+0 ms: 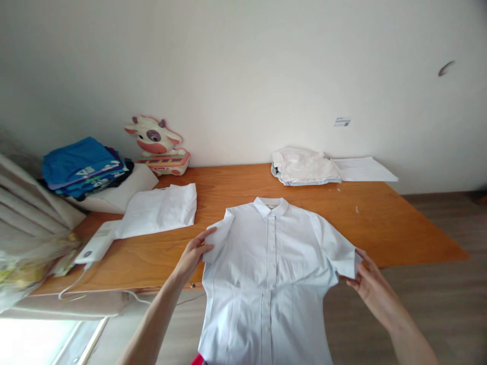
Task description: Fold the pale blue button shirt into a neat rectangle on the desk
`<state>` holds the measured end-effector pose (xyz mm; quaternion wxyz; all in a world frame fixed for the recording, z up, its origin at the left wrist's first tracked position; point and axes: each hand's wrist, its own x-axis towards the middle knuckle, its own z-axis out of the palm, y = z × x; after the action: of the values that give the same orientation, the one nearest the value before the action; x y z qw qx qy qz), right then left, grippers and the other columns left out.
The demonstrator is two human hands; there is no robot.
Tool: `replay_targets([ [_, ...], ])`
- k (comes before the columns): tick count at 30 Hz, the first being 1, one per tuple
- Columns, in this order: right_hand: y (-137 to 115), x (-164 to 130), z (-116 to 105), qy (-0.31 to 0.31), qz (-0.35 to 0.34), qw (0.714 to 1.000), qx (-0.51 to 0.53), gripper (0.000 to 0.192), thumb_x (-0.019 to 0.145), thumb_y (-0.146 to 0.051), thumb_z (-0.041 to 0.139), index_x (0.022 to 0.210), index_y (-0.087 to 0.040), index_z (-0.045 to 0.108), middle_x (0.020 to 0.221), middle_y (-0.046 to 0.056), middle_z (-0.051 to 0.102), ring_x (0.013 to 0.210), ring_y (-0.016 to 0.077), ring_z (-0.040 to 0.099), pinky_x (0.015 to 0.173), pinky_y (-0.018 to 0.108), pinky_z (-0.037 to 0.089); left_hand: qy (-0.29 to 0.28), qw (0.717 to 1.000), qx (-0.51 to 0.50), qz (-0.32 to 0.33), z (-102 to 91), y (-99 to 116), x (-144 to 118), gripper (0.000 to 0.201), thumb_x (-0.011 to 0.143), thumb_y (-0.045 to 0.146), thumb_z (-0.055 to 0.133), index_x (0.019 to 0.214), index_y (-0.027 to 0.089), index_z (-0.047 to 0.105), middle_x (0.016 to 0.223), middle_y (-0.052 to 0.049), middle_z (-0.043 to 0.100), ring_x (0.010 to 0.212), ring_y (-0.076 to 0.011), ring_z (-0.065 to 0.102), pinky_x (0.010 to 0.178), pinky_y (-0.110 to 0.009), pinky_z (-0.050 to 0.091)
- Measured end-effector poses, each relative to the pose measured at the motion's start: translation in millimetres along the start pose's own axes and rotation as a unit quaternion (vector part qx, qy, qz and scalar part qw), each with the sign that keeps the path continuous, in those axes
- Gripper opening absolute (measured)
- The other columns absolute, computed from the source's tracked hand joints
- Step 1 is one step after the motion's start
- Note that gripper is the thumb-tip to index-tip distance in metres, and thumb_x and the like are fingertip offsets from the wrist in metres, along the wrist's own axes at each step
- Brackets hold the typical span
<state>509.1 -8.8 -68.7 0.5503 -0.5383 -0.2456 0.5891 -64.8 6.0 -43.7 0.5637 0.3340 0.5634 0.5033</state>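
A white short-sleeved button-up shirt lies front side up, its collar toward the wall and its lower half hanging over the table's near edge. My left hand pinches the cuff of the sleeve on the left, thumb and fingers closed on the cloth. At the opposite cuff, my right hand grips the other sleeve between thumb and fingers. Both sleeves are spread outward. The shirt's bottom hem is out of view.
On the wooden table are a folded white garment, a white device with a cable, a cow toy keyboard, a blue clothes pile on a white box, a pale folded stack and paper sheets.
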Motion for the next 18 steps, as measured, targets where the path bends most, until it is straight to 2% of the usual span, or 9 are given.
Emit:
replay_targets([
  [2, -3, 8, 2, -0.008, 0.000, 1.000, -0.014, 0.078, 0.074, -0.069, 0.092, 0.142, -0.039, 0.065, 0.132, 0.008, 0.077, 0.099, 0.0266, 0.079, 0.076, 0.038, 0.068, 0.023, 1.000, -0.001, 0.021, 0.0, -2, 4, 0.089, 0.072, 0.030, 0.088, 0.156, 0.018, 0.062, 0.137, -0.013, 0.076, 0.104, -0.0259, 0.075, 0.081, -0.028, 0.057],
  [4, -5, 15, 5, 0.005, -0.037, 0.997, -0.072, 0.076, 0.078, -0.071, 0.087, 0.143, -0.038, 0.066, 0.144, 0.009, 0.073, 0.122, 0.0297, 0.075, 0.096, 0.043, 0.065, 0.070, 0.996, 0.000, 0.062, 0.4, -8, 6, 0.092, 0.072, 0.030, 0.085, 0.159, 0.018, 0.058, 0.139, -0.012, 0.075, 0.102, -0.0242, 0.074, 0.079, -0.026, 0.057],
  [6, -6, 20, 8, 0.022, -0.081, 0.980, -0.182, 0.074, 0.077, -0.062, 0.089, 0.143, -0.034, 0.070, 0.155, 0.009, 0.067, 0.144, 0.0323, 0.062, 0.117, 0.045, 0.053, 0.108, 0.990, 0.002, 0.095, -0.1, -15, 7, 0.093, 0.074, 0.030, 0.083, 0.162, 0.019, 0.055, 0.141, -0.011, 0.074, 0.103, -0.0231, 0.073, 0.078, -0.025, 0.056],
  [8, -7, 24, 8, 0.040, -0.120, 0.953, -0.275, 0.076, 0.076, -0.056, 0.087, 0.144, -0.028, 0.071, 0.159, 0.010, 0.063, 0.154, 0.0352, 0.051, 0.129, 0.047, 0.038, 0.133, 0.984, 0.009, 0.114, -1.8, -18, 7, 0.094, 0.075, 0.031, 0.082, 0.164, 0.021, 0.052, 0.143, -0.010, 0.072, 0.107, -0.0229, 0.072, 0.082, -0.026, 0.057],
  [11, -16, 29, 7, 0.061, -0.186, 0.920, -0.340, 0.082, 0.081, -0.052, 0.079, 0.157, -0.025, 0.062, 0.165, 0.010, 0.057, 0.158, 0.0349, 0.046, 0.134, 0.047, 0.028, 0.149, 0.980, 0.028, 0.126, -4.9, -14, 6, 0.099, 0.076, 0.033, 0.083, 0.167, 0.020, 0.047, 0.141, -0.011, 0.073, 0.108, -0.0238, 0.072, 0.087, -0.028, 0.059],
  [14, -27, 34, 8, 0.032, -0.235, 0.893, -0.383, 0.088, 0.086, -0.050, 0.075, 0.167, -0.028, 0.049, 0.174, 0.007, 0.046, 0.163, 0.0316, 0.037, 0.136, 0.043, 0.020, 0.136, 0.979, 0.048, 0.144, -6.1, -6, 2, 0.103, 0.075, 0.033, 0.083, 0.169, 0.018, 0.044, 0.139, -0.011, 0.074, 0.108, -0.0258, 0.072, 0.089, -0.031, 0.060],
  [16, -26, 36, 12, 0.025, -0.232, 0.890, -0.392, 0.091, 0.086, -0.047, 0.074, 0.170, -0.028, 0.044, 0.177, 0.007, 0.041, 0.166, 0.0315, 0.032, 0.137, 0.043, 0.018, 0.138, 0.976, 0.066, 0.156, -5.6, -6, -1, 0.101, 0.075, 0.031, 0.081, 0.168, 0.020, 0.045, 0.145, -0.010, 0.071, 0.115, -0.0268, 0.071, 0.094, -0.033, 0.059],
  [18, -18, 37, 14, 0.043, -0.198, 0.900, -0.387, 0.092, 0.086, -0.044, 0.070, 0.171, -0.023, 0.042, 0.176, 0.010, 0.041, 0.164, 0.0350, 0.036, 0.136, 0.046, 0.023, 0.160, 0.975, 0.080, 0.135, -5.7, -11, -4, 0.096, 0.076, 0.029, 0.078, 0.167, 0.021, 0.048, 0.148, -0.010, 0.069, 0.119, -0.0273, 0.070, 0.097, -0.033, 0.058],
])
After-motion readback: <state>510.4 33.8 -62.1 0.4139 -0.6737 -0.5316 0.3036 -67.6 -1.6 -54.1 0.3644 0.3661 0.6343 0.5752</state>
